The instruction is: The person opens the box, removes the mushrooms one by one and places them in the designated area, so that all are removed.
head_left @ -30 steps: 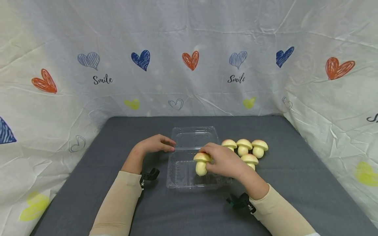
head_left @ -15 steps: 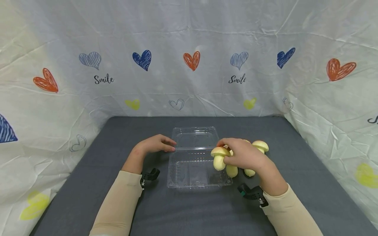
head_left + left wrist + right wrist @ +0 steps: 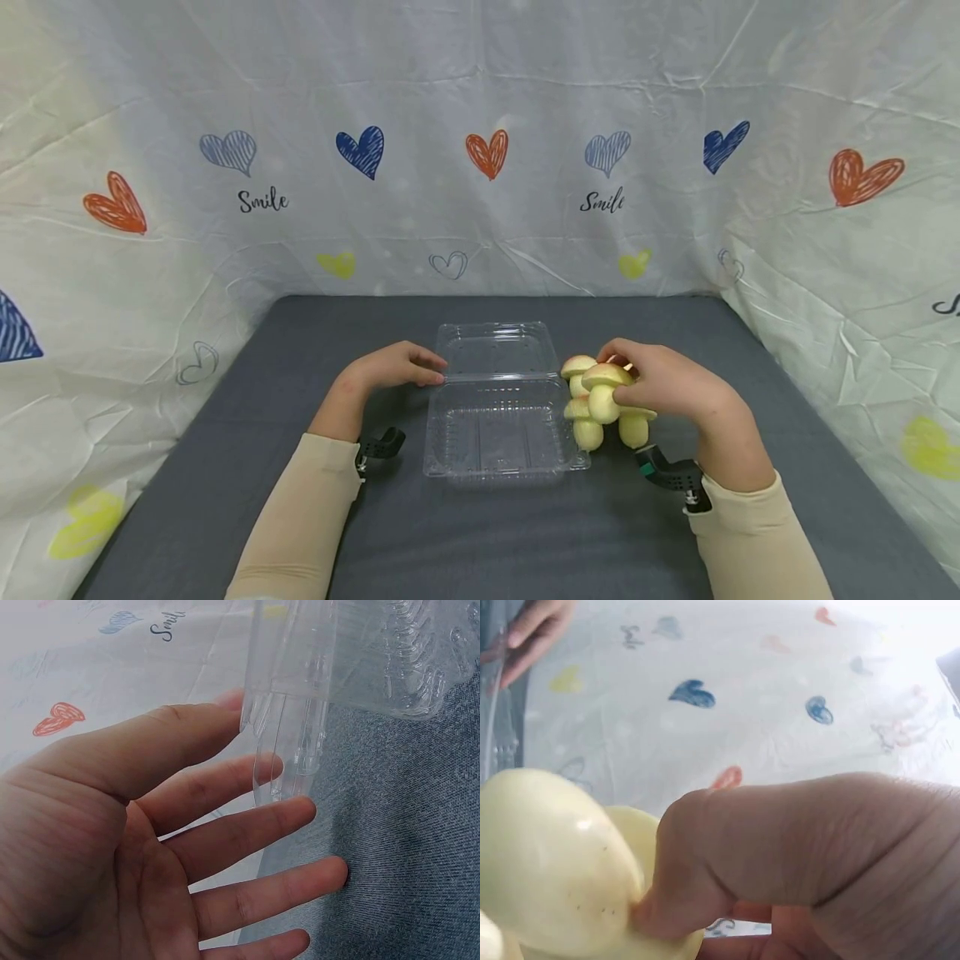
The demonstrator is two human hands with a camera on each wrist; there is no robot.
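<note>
A clear plastic clamshell box (image 3: 498, 475) lies unfolded in the head view, its lid (image 3: 495, 329) toward the back. Beside the hinge on its left is my left hand (image 3: 397, 367); in the left wrist view the thumb meets the plastic edge and the fingers (image 3: 247, 832) extend loosely. My right hand (image 3: 663, 379), right of the box, pinches a pale yellow toy mushroom (image 3: 603, 404) between thumb and fingers. In the right wrist view the rounded stem (image 3: 547, 862) fills the lower left. Other mushrooms cluster under and around it, among them one (image 3: 587, 435) at the box's right side.
More of the cluster shows as a mushroom (image 3: 576, 365) at the back and another (image 3: 633, 429) at the front right. Dark grey cloth (image 3: 480, 550) covers the table. A white curtain (image 3: 420, 217) printed with hearts stands behind and at both sides.
My right hand has carried the mushroom rightward, from above the box to over the other mushrooms. The left hand keeps its place by the hinge.
</note>
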